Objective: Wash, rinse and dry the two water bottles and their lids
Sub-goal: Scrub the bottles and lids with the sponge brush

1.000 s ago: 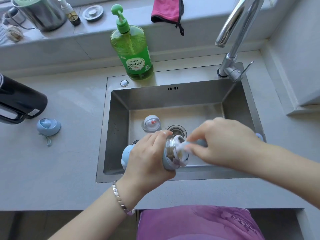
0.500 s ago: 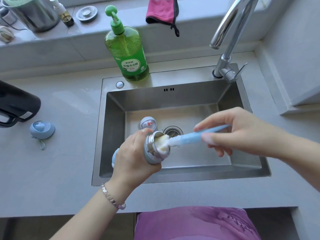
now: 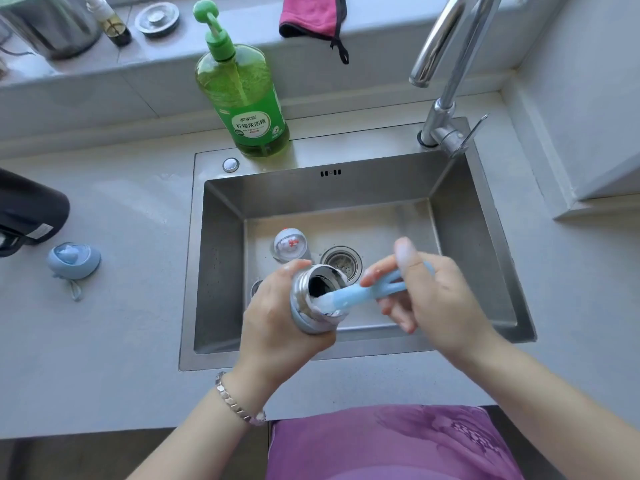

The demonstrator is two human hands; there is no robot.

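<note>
The left hand's fingers (image 3: 294, 268) are curled tight round the neck of the water bottle (image 3: 303, 299), and the left hand (image 3: 277, 323) holds it over the front of the sink (image 3: 221, 265). Its steel mouth now tips up more than half a second ago, so the dark inside shows. The right hand (image 3: 446, 303) pinches the blue brush (image 3: 367, 292) by its handle, thumb (image 3: 405, 254) lifted, and has come in closer to the bottle. The foamy brush head, which filled the mouth before, now lies low against the near rim. Behind the left hand, on the sink floor beside the drain (image 3: 341, 261), stands a domed piece (image 3: 289, 244) with a red-and-white figure; I can't tell whether it is the other bottle or a cap. A blue lid (image 3: 74, 259) lies on the counter to the left, near a black jug (image 3: 31, 216). The green soap bottle (image 3: 242, 98) stands behind the sink, the tap (image 3: 446, 64) at its right corner, and a pink cloth (image 3: 311, 15) lies on the ledge.
</note>
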